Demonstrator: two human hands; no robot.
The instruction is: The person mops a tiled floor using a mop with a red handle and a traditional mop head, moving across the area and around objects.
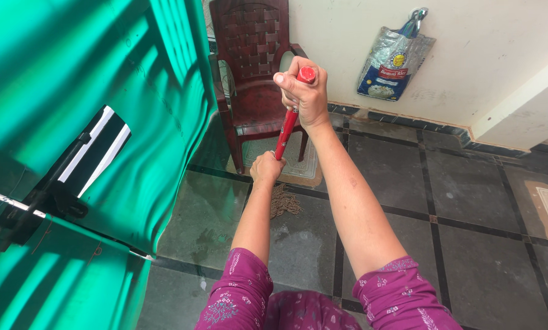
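Dark stone floor tiles [482,256] show a wet patch near the mop head [283,200], the rest looking dry and unmopped; the red mop handle [286,131] stands nearly upright at centre, right hand [304,88] clamped on its top, left hand [266,168] clamped lower, maroon plastic chair [252,67] beyond, green cloth [103,91] at left

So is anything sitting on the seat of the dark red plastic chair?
No: the seat of the chair shows bare behind the right hand and left hand, which both grip the red mop handle.
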